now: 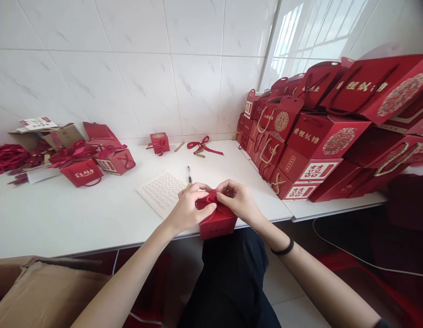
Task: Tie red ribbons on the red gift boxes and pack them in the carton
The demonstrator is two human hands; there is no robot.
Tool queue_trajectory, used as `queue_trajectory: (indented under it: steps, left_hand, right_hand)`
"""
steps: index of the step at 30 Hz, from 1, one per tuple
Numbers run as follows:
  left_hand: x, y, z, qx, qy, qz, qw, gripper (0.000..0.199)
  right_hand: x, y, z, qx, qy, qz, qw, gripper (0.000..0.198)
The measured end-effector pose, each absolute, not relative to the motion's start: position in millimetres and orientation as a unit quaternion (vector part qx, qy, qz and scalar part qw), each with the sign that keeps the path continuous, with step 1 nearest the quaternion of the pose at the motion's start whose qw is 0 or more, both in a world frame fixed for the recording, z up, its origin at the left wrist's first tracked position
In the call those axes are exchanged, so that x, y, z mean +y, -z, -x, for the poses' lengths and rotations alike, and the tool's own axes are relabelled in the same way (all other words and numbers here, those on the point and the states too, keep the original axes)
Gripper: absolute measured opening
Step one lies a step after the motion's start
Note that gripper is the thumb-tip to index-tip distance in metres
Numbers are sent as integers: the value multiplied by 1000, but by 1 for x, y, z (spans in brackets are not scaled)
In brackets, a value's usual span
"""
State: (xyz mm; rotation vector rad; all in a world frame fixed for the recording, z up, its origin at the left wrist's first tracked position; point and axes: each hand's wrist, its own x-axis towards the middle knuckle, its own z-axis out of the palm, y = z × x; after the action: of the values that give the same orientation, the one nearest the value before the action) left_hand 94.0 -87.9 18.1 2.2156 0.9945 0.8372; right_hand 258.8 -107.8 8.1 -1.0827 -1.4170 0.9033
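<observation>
A red gift box (218, 226) sits at the table's front edge, just over my knee. On its top is a red satin ribbon (211, 197), bunched between my fingertips. My left hand (192, 205) pinches the ribbon from the left, its thumb low against the box top. From the right, my right hand (236, 200) pinches the same ribbon between thumb and forefinger. The fingers partly hide the ribbon's shape. Just beyond my left hand lie a black pen (189, 175) and a sheet of printed paper (161, 193).
Many red gift boxes (310, 132) are stacked at the right. A small red box (159, 143) and a loose ribbon bow (202, 146) lie near the wall. More boxes (82, 173) and ribbons (8, 157) cover the left. An open cardboard carton (50, 294) stands below left.
</observation>
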Motion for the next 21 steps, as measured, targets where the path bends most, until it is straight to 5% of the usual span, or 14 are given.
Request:
queue_trajectory:
  steps: [11,17,21]
  left_hand:
    - [-84,-6,-101,331,-384,-694,511,28]
    - [-84,-4,-99,335,-382,-681,527,29]
    - [-82,-7,-95,316,-353,-705,527,28]
  right_hand:
    - [-106,-7,-263,-659,-346,437,505,10]
    - [-119,-3,-269,-713,-121,441,531,7]
    - [-130,-4,-271,-773,6,434,462,2]
